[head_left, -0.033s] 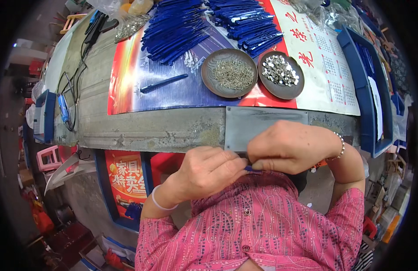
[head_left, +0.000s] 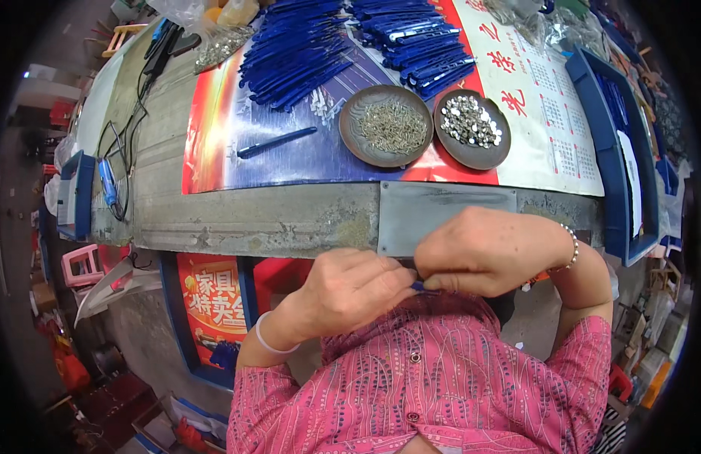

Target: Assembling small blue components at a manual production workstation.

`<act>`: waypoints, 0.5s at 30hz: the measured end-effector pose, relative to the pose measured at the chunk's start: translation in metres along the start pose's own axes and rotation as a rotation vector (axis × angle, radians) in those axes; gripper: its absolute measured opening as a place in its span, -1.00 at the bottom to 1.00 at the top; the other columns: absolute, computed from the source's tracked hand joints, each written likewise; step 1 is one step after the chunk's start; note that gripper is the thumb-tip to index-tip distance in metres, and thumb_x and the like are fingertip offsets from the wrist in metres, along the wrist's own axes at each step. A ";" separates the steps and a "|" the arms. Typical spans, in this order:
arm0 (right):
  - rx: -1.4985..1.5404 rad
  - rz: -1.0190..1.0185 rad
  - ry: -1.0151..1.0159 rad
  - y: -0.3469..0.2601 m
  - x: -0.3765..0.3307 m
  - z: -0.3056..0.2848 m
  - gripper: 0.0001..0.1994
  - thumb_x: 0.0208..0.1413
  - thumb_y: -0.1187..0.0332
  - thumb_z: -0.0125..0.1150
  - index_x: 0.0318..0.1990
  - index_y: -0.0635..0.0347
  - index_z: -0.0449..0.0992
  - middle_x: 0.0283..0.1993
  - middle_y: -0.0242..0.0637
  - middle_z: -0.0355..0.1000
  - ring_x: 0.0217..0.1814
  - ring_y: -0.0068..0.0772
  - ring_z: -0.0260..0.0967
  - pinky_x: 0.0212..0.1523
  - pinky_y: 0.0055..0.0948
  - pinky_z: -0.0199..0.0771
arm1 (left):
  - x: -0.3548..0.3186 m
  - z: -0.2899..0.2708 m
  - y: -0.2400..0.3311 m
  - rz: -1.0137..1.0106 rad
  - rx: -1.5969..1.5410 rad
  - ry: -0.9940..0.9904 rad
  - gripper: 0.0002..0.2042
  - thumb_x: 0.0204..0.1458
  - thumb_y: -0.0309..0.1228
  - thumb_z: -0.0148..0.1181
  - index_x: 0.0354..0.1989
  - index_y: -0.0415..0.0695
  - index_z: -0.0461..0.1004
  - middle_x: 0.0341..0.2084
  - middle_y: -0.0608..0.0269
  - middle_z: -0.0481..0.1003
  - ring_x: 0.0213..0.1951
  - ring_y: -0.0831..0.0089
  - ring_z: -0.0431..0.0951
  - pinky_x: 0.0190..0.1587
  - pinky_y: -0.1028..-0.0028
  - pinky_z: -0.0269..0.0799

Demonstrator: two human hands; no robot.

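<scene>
Close in front of my chest, just off the table's near edge, my left hand (head_left: 356, 293) and my right hand (head_left: 483, 253) meet with fingers pinched together. A bit of a dark blue piece (head_left: 419, 286) shows between the fingertips; most of it is hidden, and both hands appear to grip it. Beyond them lie two round dark dishes. The left dish (head_left: 353, 144) holds many small thin metal pins, and the right dish (head_left: 483, 157) holds small silvery round-headed parts. One long slim blue strip (head_left: 277, 141) lies alone left of the dishes.
Heaps of blue strips (head_left: 290, 57) cover the far side of a printed sheet (head_left: 305, 168) on the table. A grey plate (head_left: 434, 200) is fixed at the near edge. Blue trays stand at right (head_left: 638, 246) and left (head_left: 82, 197). A cabled blue-handled tool (head_left: 107, 181) hangs leftward.
Both hands stay nearly in place, still pinched around the blue piece. The table has shifted very slightly in view.
</scene>
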State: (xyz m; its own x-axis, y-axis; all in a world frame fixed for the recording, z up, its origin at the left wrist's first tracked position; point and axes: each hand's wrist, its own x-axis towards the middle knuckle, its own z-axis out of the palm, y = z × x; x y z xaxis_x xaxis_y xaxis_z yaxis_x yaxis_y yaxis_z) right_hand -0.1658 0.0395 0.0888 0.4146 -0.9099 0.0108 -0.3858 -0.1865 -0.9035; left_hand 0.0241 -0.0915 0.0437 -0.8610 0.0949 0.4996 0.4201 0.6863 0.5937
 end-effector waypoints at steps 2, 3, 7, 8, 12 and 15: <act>-0.050 -0.012 -0.021 -0.004 0.001 0.001 -0.84 0.07 0.38 0.10 -0.42 0.28 0.32 -0.49 -0.08 0.27 -0.40 0.05 0.31 -0.37 -0.15 0.31 | -0.003 0.005 -0.001 0.008 -0.020 0.019 -0.76 -0.23 -0.51 0.36 -0.37 -0.19 0.44 -0.54 0.19 0.49 -0.58 0.31 0.50 -0.57 0.41 0.37; -0.160 0.047 -0.049 -0.009 0.001 0.002 -0.85 0.06 0.39 0.09 -0.43 0.27 0.32 -0.49 -0.10 0.28 -0.41 0.02 0.31 -0.38 -0.15 0.31 | -0.003 0.005 0.000 -0.013 -0.012 -0.033 -0.76 -0.23 -0.52 0.36 -0.37 -0.19 0.44 -0.56 0.19 0.48 -0.58 0.30 0.50 -0.57 0.40 0.37; -0.707 0.115 0.128 -0.031 0.000 0.029 -0.89 -0.14 0.39 0.10 -0.51 0.19 0.33 -0.51 -0.27 0.26 -0.46 -0.27 0.30 -0.42 -0.31 0.25 | -0.001 0.007 -0.005 -0.100 -0.014 -0.013 -0.79 -0.19 -0.58 0.30 -0.35 -0.22 0.44 -0.58 0.16 0.45 -0.58 0.24 0.49 -0.55 0.38 0.38; -0.950 0.137 0.247 -0.034 0.002 0.034 -0.90 -0.19 0.39 0.10 -0.54 0.16 0.32 -0.52 -0.30 0.26 -0.46 -0.36 0.31 -0.43 -0.37 0.23 | -0.001 0.008 -0.005 -0.144 -0.004 0.051 -0.80 -0.18 -0.60 0.27 -0.33 -0.23 0.43 -0.58 0.15 0.45 -0.58 0.23 0.49 -0.54 0.37 0.38; -0.979 0.095 0.340 -0.024 0.002 0.035 -0.91 -0.21 0.38 0.07 -0.53 0.14 0.32 -0.53 -0.36 0.19 -0.47 -0.44 0.23 -0.42 -0.45 0.18 | 0.004 0.010 -0.005 -0.156 0.053 0.091 -0.80 -0.13 -0.58 0.24 -0.30 -0.24 0.42 -0.61 0.19 0.38 -0.58 0.27 0.46 -0.56 0.35 0.35; -0.938 0.099 0.415 -0.013 -0.004 0.039 -0.87 -0.20 0.38 0.14 -0.52 0.15 0.30 -0.51 -0.33 0.20 -0.46 -0.40 0.25 -0.41 -0.43 0.20 | 0.007 0.019 -0.003 -0.223 0.004 0.114 -0.73 -0.14 -0.64 0.21 -0.19 -0.26 0.43 -0.51 0.08 0.48 -0.52 0.20 0.51 -0.51 0.34 0.39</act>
State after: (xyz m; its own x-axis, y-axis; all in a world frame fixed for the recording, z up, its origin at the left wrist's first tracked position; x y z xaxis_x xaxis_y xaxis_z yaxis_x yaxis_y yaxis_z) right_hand -0.1304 0.0600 0.0840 0.0969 -0.9601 0.2624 -0.9647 -0.1554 -0.2124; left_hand 0.0112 -0.0792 0.0340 -0.8945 -0.1409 0.4243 0.2218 0.6842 0.6947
